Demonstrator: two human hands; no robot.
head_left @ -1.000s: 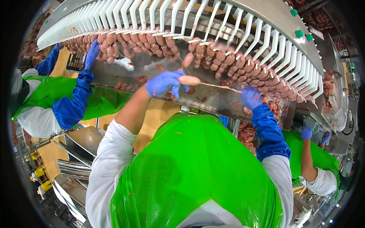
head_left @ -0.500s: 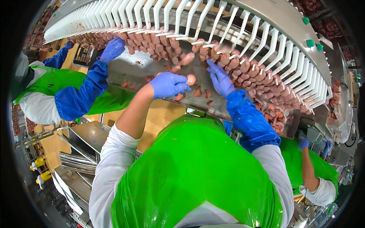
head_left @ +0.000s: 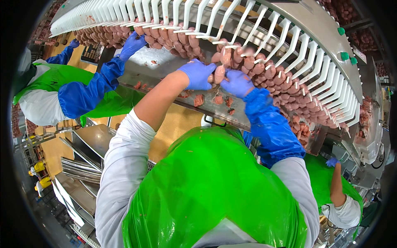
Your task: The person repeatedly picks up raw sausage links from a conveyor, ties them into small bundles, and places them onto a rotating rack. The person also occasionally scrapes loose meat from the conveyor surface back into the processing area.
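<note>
My gloved left hand (head_left: 197, 74) has its fingers closed on the end of a short pink sausage link (head_left: 219, 74) in front of the hooks. From the other side my gloved right hand (head_left: 237, 83) pinches the same string, its fingertips against that link. Another link (head_left: 226, 56) rises above it toward the white hooks (head_left: 231, 20). Many linked sausages (head_left: 178, 39) hang in loops from the hooks on both sides of my hands. The fingertips of both hands are partly hidden by the links and gloves.
Beneath the hooks runs a metal tray (head_left: 159, 68) with scraps of meat (head_left: 199, 100) along its near edge. A co-worker's gloved hand (head_left: 132, 45) touches the hanging sausages at left. Another person (head_left: 339, 190) stands at right. Metal racks (head_left: 82, 169) stand lower left.
My left hand has moved right and up with a sausage link. My right hand has come down and inward from the hanging links, closing on the string beside the left.
</note>
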